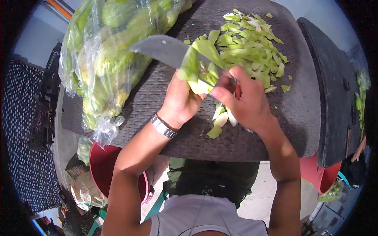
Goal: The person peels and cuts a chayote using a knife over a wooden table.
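My left hand (pixel 180 97), with a metal watch on its wrist, is closed around a light green, partly peeled fruit (pixel 189 67) above the table. Its exact kind is unclear. My right hand (pixel 250 97) grips a broad-bladed knife (pixel 163 50), whose curved tip points to the left. The blade passes across the fruit, and a wide strip of green peel (pixel 208 51) stands up beside it. The knife's handle is mostly hidden in my fingers. Beyond my right hand lies a spread pile of green peelings (pixel 252 53). A few more peelings (pixel 219 121) lie between my forearms.
A clear plastic bag (pixel 114 55) full of green fruits fills the table's left side. The dark woven-textured table (pixel 291 129) has a rounded edge. Below it stand a red bucket (pixel 103 165) at left and another red container (pixel 321 177) at right. A dark panel (pixel 328 86) borders the right side.
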`<action>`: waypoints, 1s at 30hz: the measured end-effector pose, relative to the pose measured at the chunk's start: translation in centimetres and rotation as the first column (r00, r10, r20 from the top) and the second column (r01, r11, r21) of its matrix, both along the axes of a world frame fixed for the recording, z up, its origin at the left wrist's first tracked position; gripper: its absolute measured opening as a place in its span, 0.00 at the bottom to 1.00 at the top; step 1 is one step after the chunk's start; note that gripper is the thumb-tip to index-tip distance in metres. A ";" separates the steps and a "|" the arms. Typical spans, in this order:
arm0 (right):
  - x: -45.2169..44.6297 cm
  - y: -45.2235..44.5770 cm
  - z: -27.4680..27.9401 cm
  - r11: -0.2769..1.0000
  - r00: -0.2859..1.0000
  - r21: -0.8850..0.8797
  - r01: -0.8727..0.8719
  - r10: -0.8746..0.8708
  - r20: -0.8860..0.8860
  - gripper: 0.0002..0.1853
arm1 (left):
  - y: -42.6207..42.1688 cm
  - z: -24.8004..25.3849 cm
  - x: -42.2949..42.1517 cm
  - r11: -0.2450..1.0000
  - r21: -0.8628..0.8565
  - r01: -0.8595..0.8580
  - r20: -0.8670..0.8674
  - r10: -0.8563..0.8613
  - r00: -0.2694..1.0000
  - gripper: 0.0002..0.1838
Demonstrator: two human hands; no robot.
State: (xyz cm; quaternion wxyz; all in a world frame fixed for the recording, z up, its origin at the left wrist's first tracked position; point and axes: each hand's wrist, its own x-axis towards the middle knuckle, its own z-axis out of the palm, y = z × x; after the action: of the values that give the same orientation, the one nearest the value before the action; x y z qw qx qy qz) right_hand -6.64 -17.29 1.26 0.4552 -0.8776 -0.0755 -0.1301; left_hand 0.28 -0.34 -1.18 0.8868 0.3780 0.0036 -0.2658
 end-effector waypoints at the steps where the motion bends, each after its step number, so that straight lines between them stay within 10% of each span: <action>1: 0.0 0.0 -0.2 1.000 1.000 -0.008 -0.009 0.009 0.004 0.27 | 0.2 0.1 -0.1 0.999 -0.032 0.036 0.029 -0.035 0.999 0.31; 13: -0.6 0.1 -0.5 0.956 0.976 -0.281 -0.082 0.133 0.170 0.29 | 1.0 0.7 0.6 0.934 -0.252 0.254 -0.097 -0.285 0.954 0.32; 17: -0.7 -0.3 0.2 0.953 0.986 -0.297 -0.051 0.095 0.136 0.29 | 1.2 -0.3 1.3 0.841 -0.308 0.445 0.108 -0.434 0.894 0.32; 21: 0.4 -1.8 0.1 0.973 0.989 -0.223 0.054 -0.022 0.146 0.31 | 1.5 0.3 -0.5 0.960 -0.207 0.185 0.023 -0.185 0.983 0.30; 25: 0.9 -3.7 1.6 0.969 0.987 -0.190 0.157 -0.160 -0.001 0.29 | 1.1 0.8 -0.2 0.935 -0.155 0.320 0.015 -0.322 0.947 0.30; 28: 0.1 -2.7 1.7 0.986 0.999 -0.165 0.008 -0.002 0.036 0.30 | 0.6 -0.1 -0.4 0.965 -0.226 0.134 -0.019 -0.142 0.990 0.32; 30: -0.8 -1.2 1.8 0.978 0.990 -0.173 -0.114 0.126 0.061 0.25 | 1.4 0.2 0.9 0.908 -0.301 0.291 -0.075 -0.327 0.942 0.33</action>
State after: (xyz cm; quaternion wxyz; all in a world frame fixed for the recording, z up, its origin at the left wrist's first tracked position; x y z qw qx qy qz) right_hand -7.39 -18.47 3.09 0.3834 -0.9015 -0.1556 -0.1270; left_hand 1.15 1.03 -0.99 0.8766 0.2245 -0.0399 -0.4238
